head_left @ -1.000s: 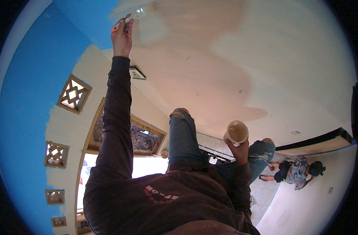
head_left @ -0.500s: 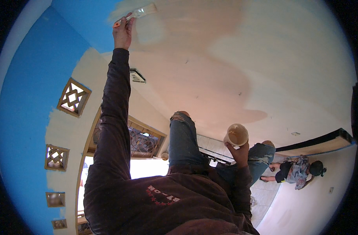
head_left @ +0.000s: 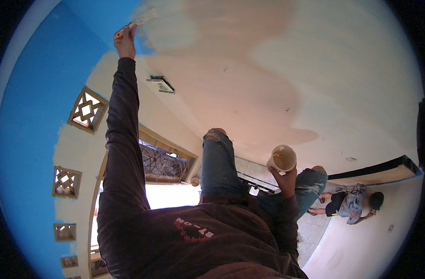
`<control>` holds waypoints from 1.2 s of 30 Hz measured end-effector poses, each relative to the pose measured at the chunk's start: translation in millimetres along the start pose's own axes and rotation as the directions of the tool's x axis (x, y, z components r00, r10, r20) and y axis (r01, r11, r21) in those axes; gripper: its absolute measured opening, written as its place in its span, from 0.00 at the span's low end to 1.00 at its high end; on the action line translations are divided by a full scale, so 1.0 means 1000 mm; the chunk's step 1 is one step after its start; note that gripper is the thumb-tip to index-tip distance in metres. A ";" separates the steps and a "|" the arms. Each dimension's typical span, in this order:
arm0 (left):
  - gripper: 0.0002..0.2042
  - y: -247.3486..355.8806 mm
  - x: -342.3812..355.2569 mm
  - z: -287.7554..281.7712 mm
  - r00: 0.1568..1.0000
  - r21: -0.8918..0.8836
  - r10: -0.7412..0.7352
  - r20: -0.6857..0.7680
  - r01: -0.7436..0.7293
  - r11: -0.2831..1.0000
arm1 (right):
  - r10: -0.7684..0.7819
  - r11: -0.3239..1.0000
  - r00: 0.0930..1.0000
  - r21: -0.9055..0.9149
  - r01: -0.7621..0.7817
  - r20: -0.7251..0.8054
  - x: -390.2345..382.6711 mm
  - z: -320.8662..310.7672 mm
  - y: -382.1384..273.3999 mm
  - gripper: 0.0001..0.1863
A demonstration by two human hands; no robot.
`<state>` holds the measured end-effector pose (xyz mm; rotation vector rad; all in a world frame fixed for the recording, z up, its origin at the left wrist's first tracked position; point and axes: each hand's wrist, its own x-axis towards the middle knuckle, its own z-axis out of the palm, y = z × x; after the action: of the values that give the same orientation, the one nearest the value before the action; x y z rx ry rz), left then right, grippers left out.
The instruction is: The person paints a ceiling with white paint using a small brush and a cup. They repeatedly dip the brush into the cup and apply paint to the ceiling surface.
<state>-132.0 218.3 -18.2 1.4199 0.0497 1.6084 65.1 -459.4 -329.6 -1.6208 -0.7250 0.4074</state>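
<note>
Your left hand [head_left: 125, 43] sits farther left than in the earlier frame, pinching the brush [head_left: 137, 21] beside the blue paint [head_left: 101, 21]. Your right hand [head_left: 287, 180] grips the cup [head_left: 287, 149] near your knee [head_left: 317, 171]. An overloaded brush could drip onto your sleeve [head_left: 122, 102]; a loosened right grip while you reach could tip the cup. Bristles blur against the pale wall [head_left: 212, 93], some right fingers are hidden, and how full the cup is can't be judged.
</note>
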 end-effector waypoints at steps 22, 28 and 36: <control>0.11 -0.001 -0.045 0.090 0.850 0.797 0.516 -0.107 -0.237 0.556 | 0.028 0.999 1.000 0.039 -0.028 -0.002 -0.001 0.000 -0.009 0.38; 0.15 0.011 -0.093 0.173 0.854 0.855 0.520 -0.022 -0.253 0.452 | 0.011 1.000 1.000 0.025 -0.011 0.000 -0.001 -0.003 -0.002 0.41; 0.17 0.038 -0.133 0.261 0.839 0.740 0.544 0.000 -0.366 0.564 | 0.007 0.999 1.000 0.043 -0.007 0.009 -0.001 -0.002 -0.006 0.40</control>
<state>32.3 -27.3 -11.2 1.9380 0.5506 2.3587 64.2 -460.9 -323.2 -1.5828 -0.7129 0.4323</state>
